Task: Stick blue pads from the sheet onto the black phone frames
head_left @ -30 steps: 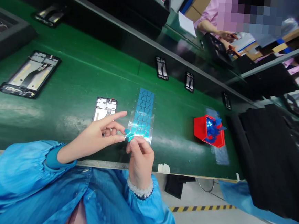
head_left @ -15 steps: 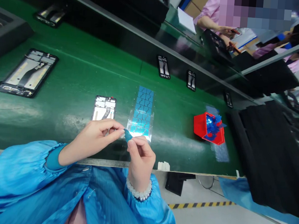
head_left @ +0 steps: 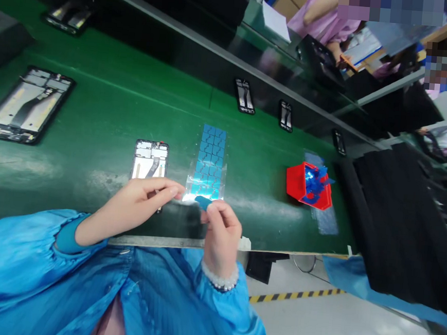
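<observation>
Blue film (head_left: 202,202) in right hand (head_left: 223,234), sheet (head_left: 209,158) behind, left hand (head_left: 131,206) overlapping phone (head_left: 147,156)

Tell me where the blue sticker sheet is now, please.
In the head view, the blue sticker sheet lies on the green table, beyond the right hand and right of the phone frame near the left hand.

Phone-assembly workshop

From my remote seat I'd call this a factory floor: opened phone frames (head_left: 27,104) line a green bench (head_left: 136,98), left of the fingers (head_left: 156,188) and ahead of them. A blue film sheet (head_left: 210,156) lies just beyond them. Far across, I see a co-worker in pink (head_left: 341,30), and below, to the right of the fingers, a yellow-and-black floor stripe (head_left: 298,296).
</observation>
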{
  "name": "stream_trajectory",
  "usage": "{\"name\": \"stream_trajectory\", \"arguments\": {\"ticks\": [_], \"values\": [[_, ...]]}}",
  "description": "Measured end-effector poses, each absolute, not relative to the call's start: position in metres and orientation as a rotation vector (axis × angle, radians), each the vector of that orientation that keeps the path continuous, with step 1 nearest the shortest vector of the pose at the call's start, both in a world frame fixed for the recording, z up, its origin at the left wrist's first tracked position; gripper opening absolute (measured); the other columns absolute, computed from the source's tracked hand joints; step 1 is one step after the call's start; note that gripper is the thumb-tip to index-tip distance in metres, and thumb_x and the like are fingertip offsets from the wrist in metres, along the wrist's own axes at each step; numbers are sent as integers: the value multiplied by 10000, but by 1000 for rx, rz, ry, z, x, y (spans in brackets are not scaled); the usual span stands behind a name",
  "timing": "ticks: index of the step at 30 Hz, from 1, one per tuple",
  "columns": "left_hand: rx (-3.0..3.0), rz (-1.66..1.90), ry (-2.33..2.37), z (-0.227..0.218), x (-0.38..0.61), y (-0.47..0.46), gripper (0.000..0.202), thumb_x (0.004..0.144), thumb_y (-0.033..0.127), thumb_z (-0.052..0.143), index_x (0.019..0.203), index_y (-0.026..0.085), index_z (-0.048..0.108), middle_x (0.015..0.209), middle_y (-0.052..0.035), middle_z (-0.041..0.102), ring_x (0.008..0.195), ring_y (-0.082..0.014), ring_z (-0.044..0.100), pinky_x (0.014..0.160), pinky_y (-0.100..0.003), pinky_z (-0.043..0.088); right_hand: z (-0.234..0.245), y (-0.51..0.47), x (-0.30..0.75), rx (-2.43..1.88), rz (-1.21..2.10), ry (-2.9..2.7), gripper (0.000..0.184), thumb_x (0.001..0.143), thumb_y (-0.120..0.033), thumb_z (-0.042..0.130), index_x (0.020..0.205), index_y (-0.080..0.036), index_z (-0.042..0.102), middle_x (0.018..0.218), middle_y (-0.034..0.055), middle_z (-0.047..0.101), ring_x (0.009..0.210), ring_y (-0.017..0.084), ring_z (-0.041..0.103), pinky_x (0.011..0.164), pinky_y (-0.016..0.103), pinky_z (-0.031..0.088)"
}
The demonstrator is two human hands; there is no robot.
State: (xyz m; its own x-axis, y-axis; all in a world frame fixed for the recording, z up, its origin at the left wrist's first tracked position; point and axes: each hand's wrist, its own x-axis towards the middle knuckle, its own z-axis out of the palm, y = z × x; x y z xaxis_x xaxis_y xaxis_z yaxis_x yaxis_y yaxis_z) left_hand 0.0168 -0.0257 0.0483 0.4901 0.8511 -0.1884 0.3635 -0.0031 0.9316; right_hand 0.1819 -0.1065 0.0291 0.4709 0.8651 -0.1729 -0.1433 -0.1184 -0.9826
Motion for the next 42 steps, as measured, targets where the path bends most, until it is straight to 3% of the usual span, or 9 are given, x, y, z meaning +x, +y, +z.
{"name": "stream_trajectory", "arguments": {"ticks": [6,11,15,19,22,29,32,37,42], "values": [[2212,448,808,27,22,-38,347,942,339,376,1095,210,658,1085,-52,693,996,-211,613,890,-328,454,10,-128,222,-1979,683,-1290,232,773,-317,660,587,-202,581,621,-15,527,699,145,438,702,294,303],[2553,335,744,21,33,-38,355,937,293,367,1023,176,691,1003,-112,702,918,-244,618,853,-384,462,-3,-127,222,-2211,330,-1429,232,758,-404,674,728,-205,559,775,18,514,768,178,421,687,295,273],[2721,184,753,25,53,-12,385,943,300,342,1044,149,682,1052,-130,692,954,-255,627,864,-384,470,-2,-123,233,-2180,382,-1440,268,753,-431,666,750,-204,523,780,14,516,768,178,455,685,288,306],[2734,159,746,16,88,12,524,912,414,460,1331,99,479,1408,-147,473,1287,-274,436,1052,-376,343,2,-121,252,-2079,638,-1314,228,890,-361,456,730,-210,514,672,-24,518,658,133,484,665,262,358],[2732,53,778,6,107,18,703,840,471,581,1373,45,411,1471,-176,367,1365,-314,311,1096,-398,269,2,-117,258,-2047,629,-1303,173,886,-321,457,795,-203,545,714,-16,561,661,125,523,669,254,406],[2707,237,816,-5,108,19,292,886,327,547,1107,169,652,1246,-75,637,1211,-254,520,962,-371,368,-6,-100,252,-1924,227,-1628,223,890,-254,483,1060,-156,590,985,88,604,934,175,560,841,301,460],[2715,291,790,-5,106,19,268,879,326,553,1062,172,673,1186,-73,673,1164,-252,553,935,-372,371,-8,-94,250,-1946,35,-1696,265,902,-279,476,1112,-175,600,996,97,586,957,193,535,835,321,455],[2714,258,724,-3,105,21,350,834,412,600,1087,180,667,1224,-84,650,1186,-267,532,923,-371,368,-9,-89,245,-1887,-61,-1741,206,897,-265,491,913,-227,692,911,77,581,855,185,501,754,316,427],[2593,195,678,-1,102,24,520,774,490,634,1209,205,605,1342,-95,558,1292,-274,431,1040,-398,285,1,-96,254,-1664,386,-1333,147,852,-280,531,775,-203,630,863,36,559,853,155,525,792,301,411]]}}
